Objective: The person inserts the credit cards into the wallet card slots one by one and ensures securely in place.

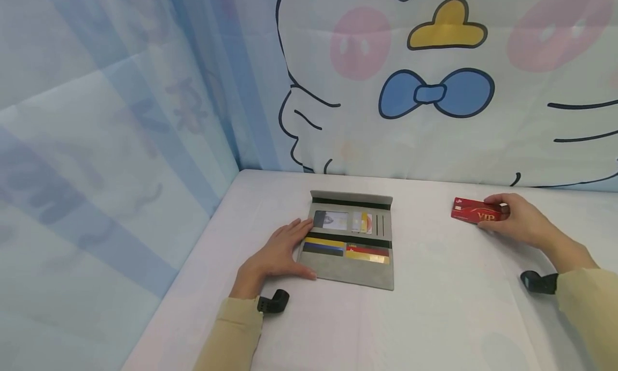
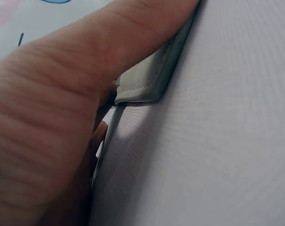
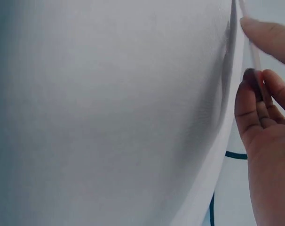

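A grey wallet (image 1: 345,272) lies unfolded on the white-covered table, its inside facing up. Bank-style cards (image 1: 368,256) fill its lower slots, and a picture card (image 1: 333,220) shows in an upper window. My left hand (image 1: 280,251) rests along the wallet's left side, fingers extended and thumb by the lower edge. In the left wrist view, the thumb covers part of the wallet (image 2: 140,81). To the right, my right hand (image 1: 527,223) pinches a red VIP card (image 1: 469,209) by its right end, between thumb and fingers. The right wrist view catches this card edge-on.
White cloth covers the table (image 1: 425,317). A patterned curtain (image 1: 333,135) hangs behind the table's far edge, and a blue-and-white one (image 1: 120,146) runs along the left. Each wrist wears a small black camera, one on the left (image 1: 274,302) and one on the right (image 1: 538,282).
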{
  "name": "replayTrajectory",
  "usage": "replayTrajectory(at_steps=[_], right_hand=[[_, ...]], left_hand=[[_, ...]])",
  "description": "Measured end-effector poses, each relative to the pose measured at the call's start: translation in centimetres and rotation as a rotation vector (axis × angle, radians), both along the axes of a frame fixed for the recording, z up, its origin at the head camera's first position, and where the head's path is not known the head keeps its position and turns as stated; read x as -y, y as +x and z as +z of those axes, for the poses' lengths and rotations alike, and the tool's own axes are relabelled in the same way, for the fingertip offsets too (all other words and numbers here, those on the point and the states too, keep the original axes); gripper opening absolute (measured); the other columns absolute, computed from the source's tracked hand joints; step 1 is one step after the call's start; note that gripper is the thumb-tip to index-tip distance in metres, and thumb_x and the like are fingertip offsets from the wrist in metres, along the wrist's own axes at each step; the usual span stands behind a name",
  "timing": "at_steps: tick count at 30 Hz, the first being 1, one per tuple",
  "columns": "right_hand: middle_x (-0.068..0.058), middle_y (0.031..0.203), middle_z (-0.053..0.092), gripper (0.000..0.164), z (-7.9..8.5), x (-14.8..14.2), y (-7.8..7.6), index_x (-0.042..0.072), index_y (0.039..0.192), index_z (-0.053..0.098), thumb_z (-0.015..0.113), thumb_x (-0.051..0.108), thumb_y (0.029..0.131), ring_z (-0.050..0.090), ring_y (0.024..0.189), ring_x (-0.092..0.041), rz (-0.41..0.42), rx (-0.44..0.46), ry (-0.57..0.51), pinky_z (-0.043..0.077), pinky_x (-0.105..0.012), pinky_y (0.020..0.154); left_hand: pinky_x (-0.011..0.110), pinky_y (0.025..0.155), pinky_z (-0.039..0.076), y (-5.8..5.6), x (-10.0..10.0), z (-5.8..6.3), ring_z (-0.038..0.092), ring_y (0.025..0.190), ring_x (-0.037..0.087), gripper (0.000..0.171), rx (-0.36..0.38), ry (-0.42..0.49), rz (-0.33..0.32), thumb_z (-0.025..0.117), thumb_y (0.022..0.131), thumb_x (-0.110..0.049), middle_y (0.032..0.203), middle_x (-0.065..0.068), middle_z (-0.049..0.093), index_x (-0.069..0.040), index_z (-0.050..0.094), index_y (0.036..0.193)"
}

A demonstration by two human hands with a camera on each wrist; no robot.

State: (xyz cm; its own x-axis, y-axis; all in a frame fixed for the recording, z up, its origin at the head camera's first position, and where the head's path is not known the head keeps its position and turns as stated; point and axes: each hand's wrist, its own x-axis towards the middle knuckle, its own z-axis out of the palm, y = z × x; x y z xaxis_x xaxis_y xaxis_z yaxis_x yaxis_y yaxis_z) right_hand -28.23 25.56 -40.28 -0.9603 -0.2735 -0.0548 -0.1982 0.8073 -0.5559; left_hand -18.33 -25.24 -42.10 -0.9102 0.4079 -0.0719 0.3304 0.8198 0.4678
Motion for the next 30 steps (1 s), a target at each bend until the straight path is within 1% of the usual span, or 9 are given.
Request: replayTrajectory(at_steps=[4,7,10,12,14,16,20,26,30], right_hand=[[-0.032,0.127,0.037,0.081,0.1,0.4,0.5,-0.007,0.132,0.038,0.072,0.044,0.079,0.039,0.109,-0.046,-0.018,0.018,-0.023,0.042,-0.06,0.088],[-0.03,0.13,0.038,0.081,0.2,0.6,0.8,-0.004,0.134,0.04,0.071,0.046,0.079,0.04,0.112,-0.045,-0.024,0.014,-0.044,0.044,-0.056,0.088],[-0.027,0.131,0.039,0.079,0.6,1.1,1.1,-0.001,0.135,0.042,0.071,0.047,0.079,0.042,0.113,-0.043,-0.018,-0.005,-0.075,0.051,-0.031,0.084],[-0.025,0.131,0.04,0.076,0.9,1.6,1.3,0.0,0.134,0.044,0.071,0.045,0.079,0.043,0.114,-0.042,-0.001,-0.019,-0.106,0.049,-0.015,0.077],[-0.024,0.13,0.041,0.072,1.3,2.3,1.5,0.0,0.133,0.046,0.072,0.042,0.08,0.044,0.113,-0.041,0.026,-0.03,-0.14,0.042,-0.004,0.072],[-0.022,0.129,0.043,0.068,1.5,3.1,1.6,0.001,0.132,0.047,0.072,0.039,0.081,0.046,0.112,-0.04,0.053,-0.043,-0.161,0.04,-0.003,0.071],[-0.017,0.127,0.045,0.065,1.7,4.8,1.8,0.003,0.131,0.05,0.073,0.036,0.081,0.047,0.11,-0.034,0.099,-0.063,-0.171,0.042,-0.005,0.074],[-0.014,0.126,0.048,0.059,1.3,7.2,2.0,0.005,0.128,0.054,0.074,0.032,0.08,0.047,0.11,-0.029,0.195,-0.111,-0.194,0.042,-0.006,0.08],[-0.014,0.127,0.048,0.057,0.9,8.5,2.0,0.006,0.126,0.056,0.075,0.033,0.08,0.047,0.111,-0.029,0.233,-0.124,-0.198,0.041,-0.007,0.082]], left_hand=[[0.034,0.113,0.003,0.0,-0.1,0.0,0.003,0.141,0.012,0.114,0.004,-0.008,0.0,0.074,0.062,-0.065,0.154,-0.008,0.014,-0.018,0.02,0.15],[0.033,0.112,0.003,-0.1,-0.1,0.0,0.003,0.141,0.012,0.114,0.003,-0.013,0.002,0.075,0.061,-0.065,0.154,-0.008,0.014,-0.018,0.02,0.15],[0.033,0.113,0.004,-0.1,-0.1,-0.1,0.003,0.141,0.013,0.114,-0.002,-0.011,0.002,0.075,0.061,-0.065,0.154,-0.008,0.015,-0.018,0.021,0.15],[0.034,0.113,0.004,-0.1,-0.1,-0.1,0.004,0.141,0.013,0.114,-0.007,-0.008,0.001,0.075,0.061,-0.064,0.154,-0.007,0.015,-0.017,0.022,0.15],[0.033,0.113,0.004,-0.1,-0.1,0.0,0.004,0.141,0.014,0.113,-0.009,-0.01,0.001,0.075,0.061,-0.064,0.154,-0.007,0.016,-0.017,0.022,0.15],[0.033,0.113,0.004,-0.1,0.0,0.0,0.004,0.141,0.014,0.113,-0.011,-0.015,0.0,0.075,0.062,-0.064,0.154,-0.006,0.016,-0.017,0.022,0.15],[0.033,0.113,0.003,0.0,0.0,0.0,0.004,0.141,0.014,0.113,-0.012,-0.018,-0.003,0.075,0.062,-0.063,0.154,-0.006,0.016,-0.016,0.022,0.15],[0.034,0.113,0.004,-0.1,0.0,0.0,0.005,0.141,0.015,0.113,-0.016,-0.006,-0.003,0.075,0.062,-0.063,0.154,-0.005,0.017,-0.016,0.023,0.149],[0.034,0.113,0.004,-0.1,0.0,-0.1,0.005,0.141,0.015,0.113,-0.013,-0.01,0.001,0.074,0.061,-0.065,0.154,-0.006,0.016,-0.017,0.022,0.15]])
